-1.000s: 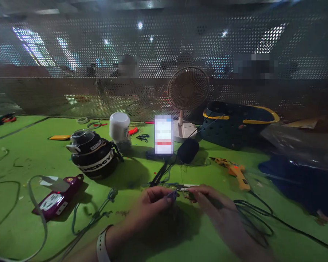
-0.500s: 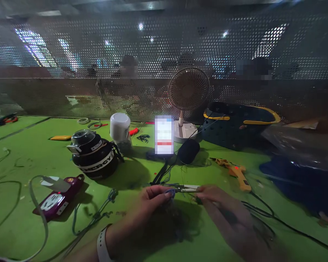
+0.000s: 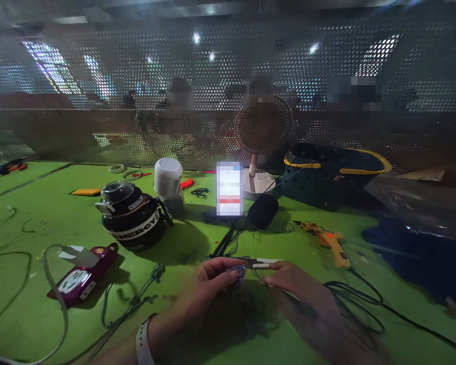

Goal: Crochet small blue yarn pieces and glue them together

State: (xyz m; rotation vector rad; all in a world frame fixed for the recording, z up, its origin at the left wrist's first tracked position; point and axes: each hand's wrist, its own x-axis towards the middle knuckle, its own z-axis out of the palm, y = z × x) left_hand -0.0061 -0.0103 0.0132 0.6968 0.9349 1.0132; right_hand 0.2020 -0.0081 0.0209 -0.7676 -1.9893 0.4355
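Note:
Near the front middle of the table, my left hand (image 3: 216, 279) pinches a small bluish cord loop (image 3: 240, 272) between thumb and forefinger. A thin strand (image 3: 254, 274) runs from this loop to my right hand (image 3: 292, 281), whose thumb and forefinger are pressed together on its end. Just behind the right fingertips lies a slim pale tool (image 3: 264, 262), partly covered by the fingers; its kind cannot be made out. A fine dark thread (image 3: 255, 248) hangs above it. Below the hands the material is dark and blurred.
Left stand a black bottle (image 3: 137, 218) and a purple power strip (image 3: 78, 279) with cables. Behind are a white jar (image 3: 168, 175), a lit phone (image 3: 229, 190), a fan (image 3: 263, 126) and a dark basket (image 3: 323, 182). A yellow glue gun (image 3: 332, 246) lies right, its cord trailing forward.
My right fingertips have moved down and slightly left, off the pale tool's line and onto the thin strand. My left hand keeps its pinch on the cord loop, almost unmoved.

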